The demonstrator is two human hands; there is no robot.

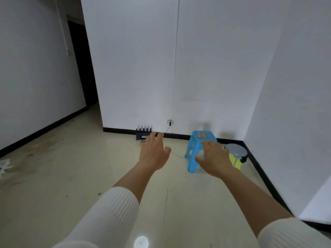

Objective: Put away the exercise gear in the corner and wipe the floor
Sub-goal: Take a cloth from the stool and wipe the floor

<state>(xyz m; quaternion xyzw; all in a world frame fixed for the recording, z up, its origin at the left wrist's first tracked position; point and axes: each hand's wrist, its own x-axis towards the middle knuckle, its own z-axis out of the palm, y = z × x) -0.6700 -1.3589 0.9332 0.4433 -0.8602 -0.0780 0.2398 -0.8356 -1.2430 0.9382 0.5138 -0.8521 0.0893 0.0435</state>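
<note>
Both my arms stretch forward over the beige floor (89, 167), sleeves pushed up. My left hand (155, 152) is spread with straight fingers and holds nothing. My right hand (214, 159) is likewise spread and empty, in front of a blue plastic stool (195, 149) near the corner. Just right of the stool stands a yellow-green object with a round grey top (236, 153). No exercise gear is clearly recognisable in view.
A black router with several antennas (143, 134) sits against the far wall, with a cable running to a wall socket (170, 122). A dark doorway (82, 68) opens at the left. Something white (4, 167) lies at the left edge beside dirty floor patches.
</note>
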